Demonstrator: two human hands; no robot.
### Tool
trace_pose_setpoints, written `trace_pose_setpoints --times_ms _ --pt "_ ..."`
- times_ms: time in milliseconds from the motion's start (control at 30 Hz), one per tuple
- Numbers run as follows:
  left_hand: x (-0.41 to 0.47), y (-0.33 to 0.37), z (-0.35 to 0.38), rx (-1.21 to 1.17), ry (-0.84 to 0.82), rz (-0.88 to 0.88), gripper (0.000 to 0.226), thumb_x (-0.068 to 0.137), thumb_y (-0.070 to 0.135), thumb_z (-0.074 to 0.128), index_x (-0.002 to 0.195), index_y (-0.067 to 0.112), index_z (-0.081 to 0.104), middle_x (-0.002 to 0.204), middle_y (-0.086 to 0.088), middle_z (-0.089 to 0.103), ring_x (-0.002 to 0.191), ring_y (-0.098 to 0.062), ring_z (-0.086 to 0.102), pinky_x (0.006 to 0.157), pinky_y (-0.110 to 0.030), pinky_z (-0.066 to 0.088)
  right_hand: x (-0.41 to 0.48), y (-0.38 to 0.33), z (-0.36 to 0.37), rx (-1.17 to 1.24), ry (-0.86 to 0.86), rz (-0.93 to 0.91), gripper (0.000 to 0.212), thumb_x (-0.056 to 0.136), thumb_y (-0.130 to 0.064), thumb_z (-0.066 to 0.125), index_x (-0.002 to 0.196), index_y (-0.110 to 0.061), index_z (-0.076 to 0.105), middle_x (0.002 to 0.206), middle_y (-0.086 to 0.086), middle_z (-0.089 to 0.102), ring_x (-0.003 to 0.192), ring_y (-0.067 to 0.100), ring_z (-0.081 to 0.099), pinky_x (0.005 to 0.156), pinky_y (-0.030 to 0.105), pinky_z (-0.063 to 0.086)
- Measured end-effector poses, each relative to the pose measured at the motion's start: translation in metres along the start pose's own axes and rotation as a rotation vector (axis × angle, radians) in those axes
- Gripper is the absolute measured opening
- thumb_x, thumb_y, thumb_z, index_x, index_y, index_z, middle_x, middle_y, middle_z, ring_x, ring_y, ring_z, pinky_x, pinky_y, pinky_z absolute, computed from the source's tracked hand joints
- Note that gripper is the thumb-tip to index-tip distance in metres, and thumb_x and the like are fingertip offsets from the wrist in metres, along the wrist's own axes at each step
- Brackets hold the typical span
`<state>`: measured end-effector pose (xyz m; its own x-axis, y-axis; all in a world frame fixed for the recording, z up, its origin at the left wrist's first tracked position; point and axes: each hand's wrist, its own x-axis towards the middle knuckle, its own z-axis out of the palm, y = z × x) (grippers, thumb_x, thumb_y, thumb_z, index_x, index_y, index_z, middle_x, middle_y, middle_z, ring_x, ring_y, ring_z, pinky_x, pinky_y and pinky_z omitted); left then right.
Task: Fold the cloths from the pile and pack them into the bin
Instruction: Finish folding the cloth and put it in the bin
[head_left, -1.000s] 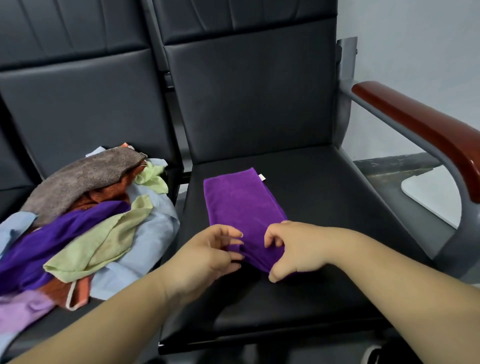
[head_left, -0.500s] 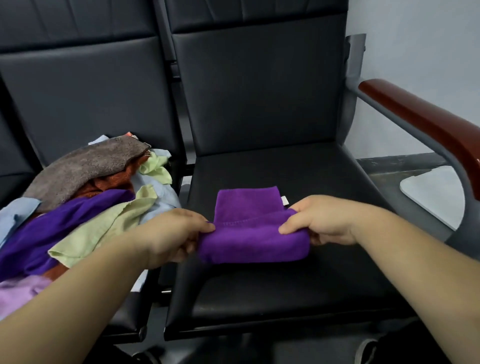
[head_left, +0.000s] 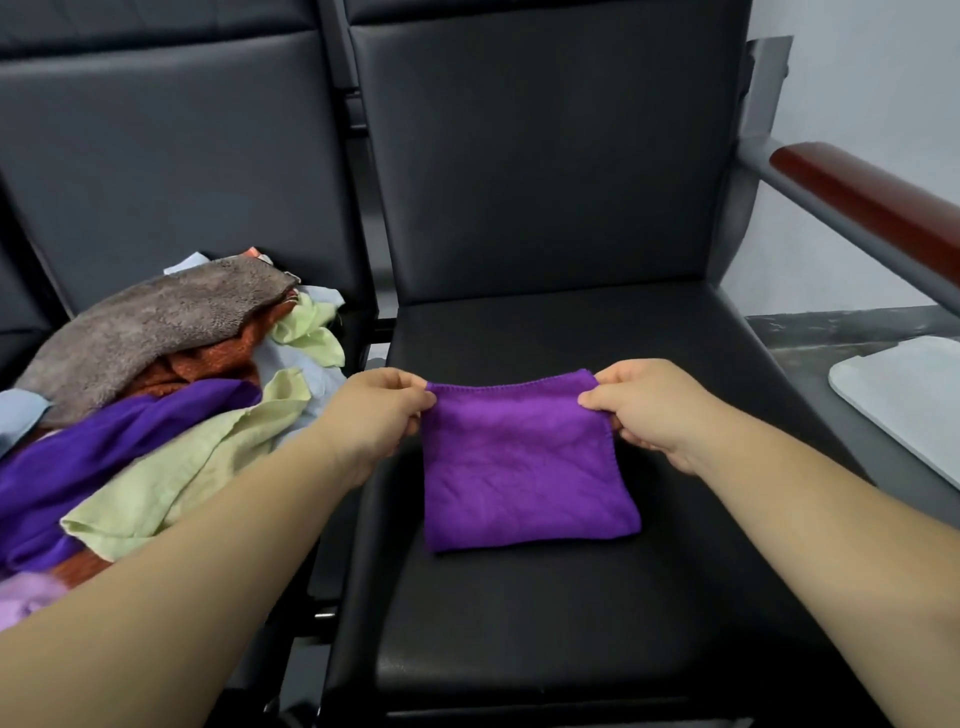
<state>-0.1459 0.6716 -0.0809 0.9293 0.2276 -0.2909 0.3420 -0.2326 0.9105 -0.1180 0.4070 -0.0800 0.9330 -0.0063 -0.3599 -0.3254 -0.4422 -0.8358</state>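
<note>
1. So, a purple cloth (head_left: 524, 467) is being folded on the black chair seat (head_left: 571, 613), and it's already down to a small, roughly square shape.
2. Its far edge is pinched at both top corners: the left hand (head_left: 379, 415) is closed on the left corner and the right hand (head_left: 649, 410) is closed on the right corner, thumbs on top, the other fingers curled under.
3. That far edge is held taut between the hands, while the near folded edge looks like it's resting on the seat.
4. Step in hand, as a guess: the fold is being squared up and smoothed, or the cloth is about to be doubled over one more time.
5. The pile of cloths (head_left: 156, 415) is spread on the neighbouring seat to the left, well apart from the purple one. Brown, orange, green, blue and purple pieces can be made out, so plenty is left to do.
6. No bin can be seen for sure. A pale flat thing (head_left: 904, 395) is visible low on the right past the armrest (head_left: 872, 208), but whether it's a lid or a bin can't be told.
7. Next move calls for the layers being kept lined up while the cloth is lifted, so the fold isn't lost on the way to the bin.
</note>
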Motion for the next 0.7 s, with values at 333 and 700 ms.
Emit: trace_pose_setpoints --times_ms 333,700 --pt "0.021 -0.013 0.008 0.605 0.114 0.018 0.049 0.090 0.045 0.067 0.083 -0.003 0.067 0.072 -0.008 0.066 0.075 -0.028 0.066 0.071 -0.037 0.050 0.022 0.002 0.007 -0.593 0.008 0.036 0.053 0.086 -0.063 0.068 0.088 -0.010 0.072 0.089 0.006 0.070 0.082 0.024 0.066 0.061 0.035 0.045" --pt "-0.009 -0.005 0.025 0.147 0.060 -0.010 0.010 0.093 0.023 0.058 0.098 0.014 0.058 0.087 -0.014 0.067 0.072 -0.024 0.059 0.065 -0.037 0.047 -0.005 -0.006 0.025 -0.280 0.052 -0.127 0.022 0.104 -0.036 0.053 0.116 -0.018 0.056 0.105 -0.001 0.062 0.085 0.014 0.059 0.068 0.033 0.046"
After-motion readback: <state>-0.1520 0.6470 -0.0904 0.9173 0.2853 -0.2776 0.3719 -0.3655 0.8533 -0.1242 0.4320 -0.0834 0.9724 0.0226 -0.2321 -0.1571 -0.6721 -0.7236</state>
